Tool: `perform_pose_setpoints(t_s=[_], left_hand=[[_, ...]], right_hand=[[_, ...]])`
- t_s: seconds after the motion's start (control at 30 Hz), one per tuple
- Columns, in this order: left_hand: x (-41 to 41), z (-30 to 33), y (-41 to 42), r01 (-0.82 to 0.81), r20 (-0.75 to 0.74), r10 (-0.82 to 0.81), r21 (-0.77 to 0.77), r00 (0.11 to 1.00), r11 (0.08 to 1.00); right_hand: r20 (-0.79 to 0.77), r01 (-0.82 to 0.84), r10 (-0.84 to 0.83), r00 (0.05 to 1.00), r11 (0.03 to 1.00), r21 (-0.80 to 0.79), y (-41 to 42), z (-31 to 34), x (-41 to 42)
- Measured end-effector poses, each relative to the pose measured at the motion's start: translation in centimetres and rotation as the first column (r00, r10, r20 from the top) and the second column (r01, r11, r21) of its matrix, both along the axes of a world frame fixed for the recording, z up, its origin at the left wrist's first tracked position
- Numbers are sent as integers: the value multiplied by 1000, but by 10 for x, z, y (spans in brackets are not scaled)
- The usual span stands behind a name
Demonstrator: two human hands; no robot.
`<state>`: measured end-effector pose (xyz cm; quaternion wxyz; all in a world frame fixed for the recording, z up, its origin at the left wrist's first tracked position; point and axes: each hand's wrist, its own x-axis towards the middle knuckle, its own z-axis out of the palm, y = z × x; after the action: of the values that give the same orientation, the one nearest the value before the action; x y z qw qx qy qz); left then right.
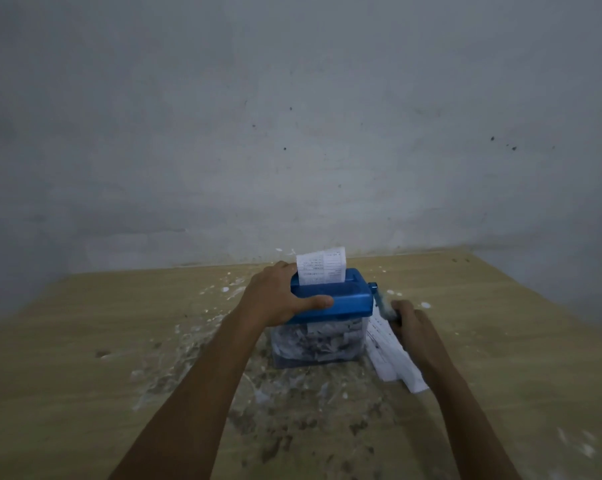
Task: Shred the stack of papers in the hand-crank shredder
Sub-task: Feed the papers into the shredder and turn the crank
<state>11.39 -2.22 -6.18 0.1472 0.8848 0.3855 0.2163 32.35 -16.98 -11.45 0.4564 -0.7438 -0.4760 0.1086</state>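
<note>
A big grey wall (292, 116) stood behind a wooden table (85, 341). The wall had small dark spots (492, 138) on it. White splashes (225, 289) and dark smudges (278, 441) marked the tabletop. The light was dim.

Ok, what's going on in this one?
A person is shredding paper at a wooden table. The left hand grips the blue hand-crank shredder by its top to steady it, while the right hand holds the crank at its side. One printed sheet stands partway in the slot. The clear bin below holds shreds, and more papers lie beside it under the right arm.
</note>
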Motion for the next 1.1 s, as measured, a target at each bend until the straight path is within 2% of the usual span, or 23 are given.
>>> perform_pose_setpoints(t_s=[0.1, 0.2, 0.4, 0.63, 0.8, 0.93, 1.1], left_hand=[[-1, 2, -2, 5, 3, -5, -5, 1000, 1000], [-4, 2, 0, 25, -16, -25, -3, 1000, 1000], [-2, -2, 3, 74, 35, -72, -45, 997, 996], [-1, -3, 8, 74, 73, -72, -26, 995, 997], [-1, -2, 7, 75, 63, -72, -46, 995, 996], [-2, -2, 3, 86, 96, -84, -18, 992, 996], [-1, -7, 2, 58, 140, -55, -24, 989, 998]], right_hand=[[-276, 40, 2, 961, 989, 145, 2, 22, -7], [-385, 116, -7, 923, 958, 261, 12, 43, -14], [-332, 181, -76, 940, 936, 300, 39, 67, -5], [-270, 163, -85, 959, 945, 285, 62, 75, 9], [-327, 94, -27, 945, 978, 189, 85, 84, 16], [-256, 43, -23, 966, 997, 70, 98, 74, 19], [-303, 23, -40, 952, 998, -60, 109, 58, 20]])
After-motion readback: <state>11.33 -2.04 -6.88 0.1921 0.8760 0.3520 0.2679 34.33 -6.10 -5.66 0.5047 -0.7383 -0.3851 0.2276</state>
